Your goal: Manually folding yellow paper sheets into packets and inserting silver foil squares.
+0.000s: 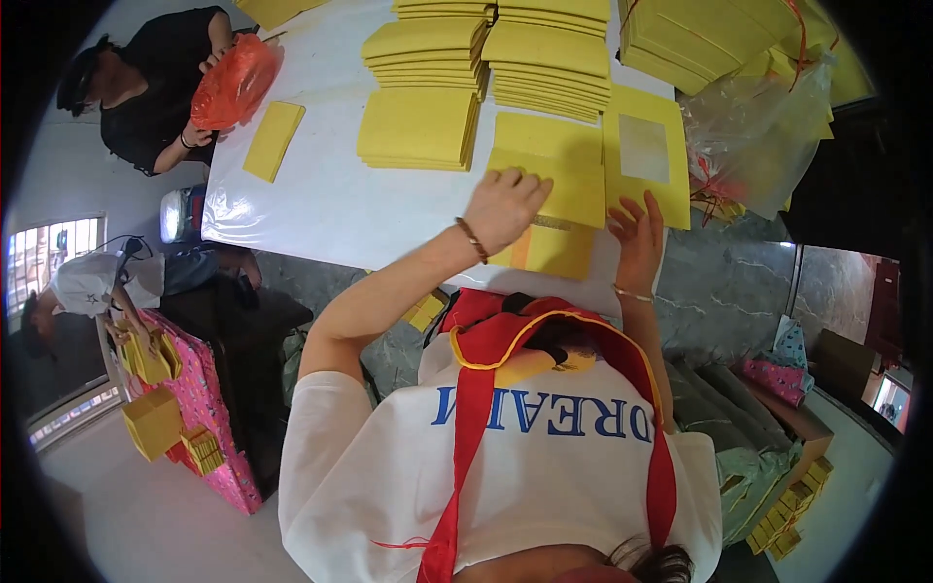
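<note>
A flat yellow paper sheet (573,189) lies at the near edge of the white-covered table. My left hand (507,206) is on its left side, fingers curled and pressed against the paper; their tips are hidden. From under its near edge shows another yellow paper piece (559,255) with an orange strip. My right hand (637,238) has its fingers apart and raised over the lower edge of a yellow panel (671,146), which bears a pale rectangle. Nothing shows in the right hand.
Stacks of folded yellow paper (413,126) stand beyond my hands. Bundled yellow paper (705,44) and a clear plastic bag (768,131) occupy the right. A co-worker holds a red plastic bag (236,83) at the far left; another person handles yellow pieces by a pink-patterned table (209,389).
</note>
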`<action>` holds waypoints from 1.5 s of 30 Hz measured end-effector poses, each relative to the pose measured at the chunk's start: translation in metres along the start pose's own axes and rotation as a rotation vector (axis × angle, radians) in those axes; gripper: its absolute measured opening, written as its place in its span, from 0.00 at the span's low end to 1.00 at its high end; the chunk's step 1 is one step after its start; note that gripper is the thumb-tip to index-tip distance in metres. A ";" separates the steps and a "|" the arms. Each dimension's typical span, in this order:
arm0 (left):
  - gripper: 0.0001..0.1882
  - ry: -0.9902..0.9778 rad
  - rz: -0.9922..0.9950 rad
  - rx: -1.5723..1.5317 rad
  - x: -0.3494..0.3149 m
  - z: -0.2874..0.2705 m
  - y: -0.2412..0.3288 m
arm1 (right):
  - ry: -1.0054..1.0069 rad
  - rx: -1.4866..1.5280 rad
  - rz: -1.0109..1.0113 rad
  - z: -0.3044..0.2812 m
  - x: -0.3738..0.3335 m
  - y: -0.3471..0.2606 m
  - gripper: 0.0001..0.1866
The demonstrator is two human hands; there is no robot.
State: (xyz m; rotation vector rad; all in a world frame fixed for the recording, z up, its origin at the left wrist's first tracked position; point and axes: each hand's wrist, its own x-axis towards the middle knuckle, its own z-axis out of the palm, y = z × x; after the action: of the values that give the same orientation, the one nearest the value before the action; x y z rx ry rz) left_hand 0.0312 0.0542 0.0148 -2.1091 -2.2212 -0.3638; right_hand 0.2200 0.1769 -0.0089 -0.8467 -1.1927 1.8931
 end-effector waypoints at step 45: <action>0.29 -0.067 -0.638 -1.406 -0.258 0.042 0.082 | -0.682 0.122 0.707 -0.057 -0.057 0.011 0.23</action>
State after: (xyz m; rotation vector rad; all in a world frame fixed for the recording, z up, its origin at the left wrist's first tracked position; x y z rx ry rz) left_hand 0.1340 -0.1862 -0.0675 -1.4167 -2.9783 -2.4677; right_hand 0.2936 0.1507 -0.0305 -0.6040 -1.2199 2.9649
